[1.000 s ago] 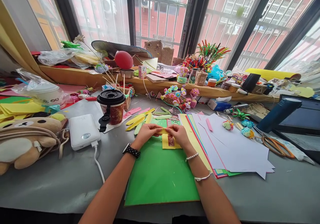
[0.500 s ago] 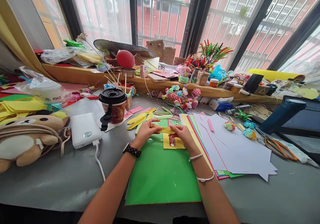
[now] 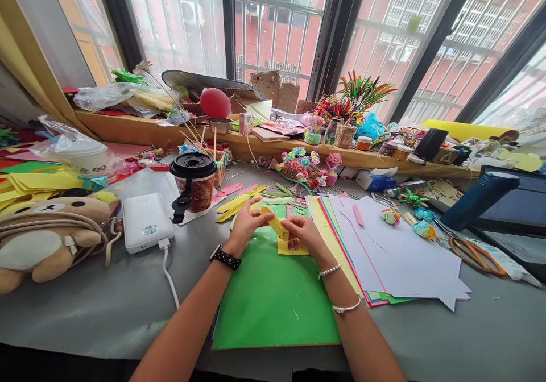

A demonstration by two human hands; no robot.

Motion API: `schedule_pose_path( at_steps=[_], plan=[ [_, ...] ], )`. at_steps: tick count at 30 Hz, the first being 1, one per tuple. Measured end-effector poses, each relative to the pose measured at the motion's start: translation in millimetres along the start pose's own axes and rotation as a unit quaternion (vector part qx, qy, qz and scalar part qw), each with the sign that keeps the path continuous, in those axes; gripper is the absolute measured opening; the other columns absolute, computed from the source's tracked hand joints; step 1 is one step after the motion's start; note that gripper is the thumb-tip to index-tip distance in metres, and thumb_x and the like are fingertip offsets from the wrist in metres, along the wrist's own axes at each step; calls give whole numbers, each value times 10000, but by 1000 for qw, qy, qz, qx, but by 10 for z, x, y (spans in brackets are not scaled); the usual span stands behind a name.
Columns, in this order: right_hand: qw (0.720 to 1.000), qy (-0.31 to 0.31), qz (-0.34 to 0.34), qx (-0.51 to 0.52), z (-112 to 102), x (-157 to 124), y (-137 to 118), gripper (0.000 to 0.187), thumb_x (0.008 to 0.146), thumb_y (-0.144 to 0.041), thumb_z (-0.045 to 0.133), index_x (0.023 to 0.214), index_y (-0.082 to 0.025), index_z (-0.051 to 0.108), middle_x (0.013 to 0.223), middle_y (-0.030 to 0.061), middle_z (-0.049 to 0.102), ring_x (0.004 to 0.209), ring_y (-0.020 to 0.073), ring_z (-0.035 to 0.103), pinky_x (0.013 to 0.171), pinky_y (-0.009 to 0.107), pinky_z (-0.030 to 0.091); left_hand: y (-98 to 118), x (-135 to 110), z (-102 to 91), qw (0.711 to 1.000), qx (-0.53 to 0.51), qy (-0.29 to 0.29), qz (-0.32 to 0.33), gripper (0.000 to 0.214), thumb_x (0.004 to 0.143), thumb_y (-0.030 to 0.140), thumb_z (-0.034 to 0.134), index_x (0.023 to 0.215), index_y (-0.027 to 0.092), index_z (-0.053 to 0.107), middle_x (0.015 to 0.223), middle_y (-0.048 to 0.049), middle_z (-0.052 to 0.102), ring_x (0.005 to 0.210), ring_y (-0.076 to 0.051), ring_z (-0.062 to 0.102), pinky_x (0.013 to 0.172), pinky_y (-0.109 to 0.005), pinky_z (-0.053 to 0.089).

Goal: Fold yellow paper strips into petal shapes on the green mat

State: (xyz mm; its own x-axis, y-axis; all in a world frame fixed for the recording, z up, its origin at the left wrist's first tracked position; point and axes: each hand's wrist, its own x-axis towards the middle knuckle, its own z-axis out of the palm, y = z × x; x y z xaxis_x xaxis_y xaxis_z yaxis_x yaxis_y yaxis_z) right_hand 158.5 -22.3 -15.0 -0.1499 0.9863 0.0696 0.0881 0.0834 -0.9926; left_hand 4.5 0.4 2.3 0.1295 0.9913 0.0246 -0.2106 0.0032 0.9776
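Note:
A folded strip of yellow paper (image 3: 276, 224) is held up between my two hands, slanting down to the right. My left hand (image 3: 248, 223) pinches its upper left end with thumb and fingers. At the lower right end, my right hand (image 3: 305, 231) grips the strip between thumb and fingertips. Beneath them lies a yellow paper square (image 3: 294, 250), partly hidden, with a small red-patterned piece on it. Under that is a large green sheet (image 3: 277, 302). Several folded yellow paper pieces (image 3: 239, 203) lie just beyond my left hand.
A lidded paper cup (image 3: 194, 186) and a white power bank (image 3: 147, 223) with a cable stand left. White sheets (image 3: 396, 245) are stacked over coloured paper on the right, near orange-handled scissors (image 3: 478, 255). Crocheted flowers (image 3: 301, 163) sit at the back.
The yellow strip has gone from nearly level to slanting, its right end lower and turned toward me. My right hand has shifted slightly left and down.

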Motion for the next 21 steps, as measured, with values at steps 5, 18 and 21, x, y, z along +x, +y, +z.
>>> schedule_pose_path(
  at_steps=[5, 18, 21],
  plan=[
    [999, -5, -14, -44, 18, -2, 10, 319, 627, -463, 576, 661, -148, 607, 564, -7, 579, 475, 95, 488, 445, 205, 345, 31, -34, 24, 998, 42, -47, 8, 622, 524, 231, 712, 1070, 147, 427, 468, 103, 467, 512, -102, 563, 568, -240, 484],
    [998, 20, -39, -47, 44, -10, -16, 313, 637, -446, 576, 569, -141, 551, 506, -29, 499, 471, 81, 440, 446, 198, 321, -6, -18, 24, 998, 13, -66, -17, 623, 536, 211, 714, 1075, 148, 407, 564, 56, 556, 580, -110, 589, 618, -243, 487],
    [1000, -3, -9, -21, 27, -20, -22, 348, 642, -482, 558, 620, -135, 583, 530, -18, 529, 485, 92, 483, 447, 199, 350, 15, -21, 15, 998, 22, -53, -23, 619, 542, 228, 708, 1078, 149, 409, 566, 54, 560, 571, -115, 592, 609, -251, 490]
  ],
)
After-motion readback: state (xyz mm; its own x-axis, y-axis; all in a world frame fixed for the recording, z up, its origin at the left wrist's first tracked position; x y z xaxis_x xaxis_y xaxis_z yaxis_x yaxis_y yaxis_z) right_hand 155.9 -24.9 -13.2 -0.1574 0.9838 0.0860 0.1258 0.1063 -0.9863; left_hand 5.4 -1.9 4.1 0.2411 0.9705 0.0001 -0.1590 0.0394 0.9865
